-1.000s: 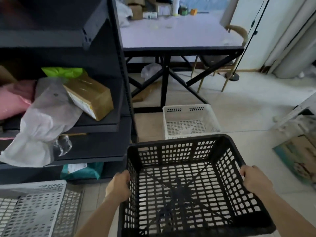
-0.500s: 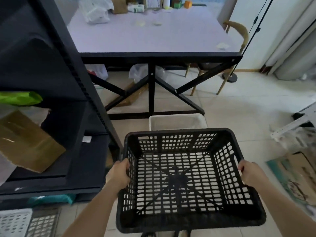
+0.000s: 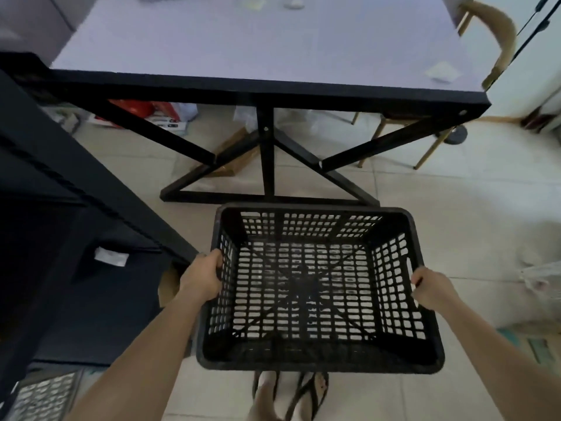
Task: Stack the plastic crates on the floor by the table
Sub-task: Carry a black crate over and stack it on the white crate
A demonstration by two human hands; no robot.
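Black crate (image 3: 315, 287) now covers the white crate on the floor (image 3: 455, 214) by the table (image 3: 267, 95). Left hand (image 3: 202, 276) and right hand (image 3: 431, 287) both grip its rim. Not set down yet.

Crate (image 3: 318, 287) held between left hand (image 3: 202, 279) and right hand (image 3: 432, 288), above the floor (image 3: 440, 214), just before the table (image 3: 267, 56); shelving (image 3: 60, 223) left; chair (image 3: 498, 47) beyond the table's right corner.

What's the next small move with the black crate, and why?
Probably lower it straight down. Both hands, left hand and right hand, grip the black crate by its side rims, and white mesh shows through its bottom, likely another crate right below.
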